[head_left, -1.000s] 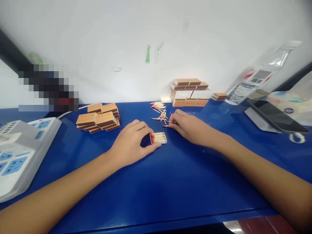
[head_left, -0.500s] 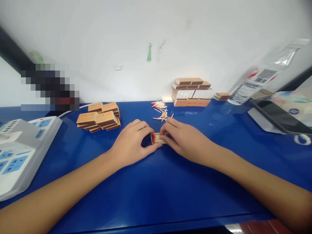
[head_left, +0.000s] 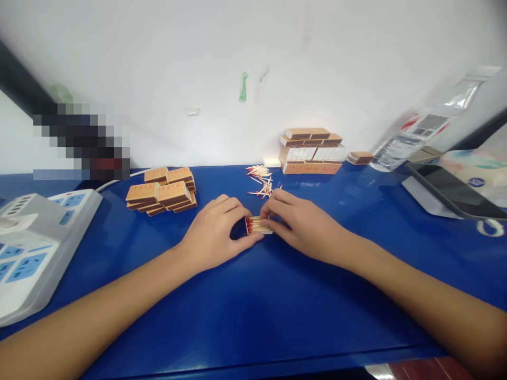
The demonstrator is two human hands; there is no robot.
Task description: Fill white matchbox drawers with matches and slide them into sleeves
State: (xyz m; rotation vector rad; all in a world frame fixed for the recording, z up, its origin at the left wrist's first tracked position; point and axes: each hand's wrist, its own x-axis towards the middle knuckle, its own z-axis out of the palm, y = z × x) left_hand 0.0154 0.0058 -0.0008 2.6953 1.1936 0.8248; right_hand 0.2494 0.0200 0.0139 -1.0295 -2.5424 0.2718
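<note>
A small white matchbox tray (head_left: pixel 258 226) lies on the blue table with a layer of red-tipped matches inside, heads toward the left. My left hand (head_left: pixel 217 232) grips the tray's left part between thumb and index finger. Over its right end, my right hand (head_left: pixel 295 219) has its thumb and fingers pinched together at the matches; whether a match is between them is hidden. Just behind the tray, a loose pile of matches (head_left: pixel 261 179) is spread on the table.
Stacked matchboxes (head_left: pixel 161 191) stand at left, and a taller matchbox stack (head_left: pixel 311 152) is against the wall. One matchbox (head_left: pixel 359 158), a clear bottle (head_left: pixel 428 124) and a phone (head_left: pixel 455 190) are at right. A white power strip (head_left: pixel 43 248) occupies the left side.
My right fingers have shifted very slightly at the tray, showing a little more of its right end. The left hand keeps its grip in place.
</note>
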